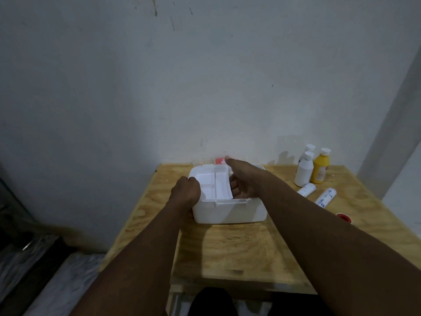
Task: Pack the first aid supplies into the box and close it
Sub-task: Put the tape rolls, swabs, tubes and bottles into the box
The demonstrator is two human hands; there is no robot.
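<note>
White box with white divided tray, red patch on its lid — pale grained plywood table; two white bottles, one mustard-yellow bottle with white cap, white tubes with blue print, red-centred roll.

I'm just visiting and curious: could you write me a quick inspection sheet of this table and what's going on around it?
Surface: plywood table, bare in front.
Job's things: open white box with divided tray tilted in it; three bottles, two white tubes and a red-centred roll wait outside, right.
Clutter: red-and-white item behind the box.
Hands: left hand grips the tray's left edge; right hand cups its right side.
Cables: nothing seen.
Surroundings: scuffed white wall.
</note>
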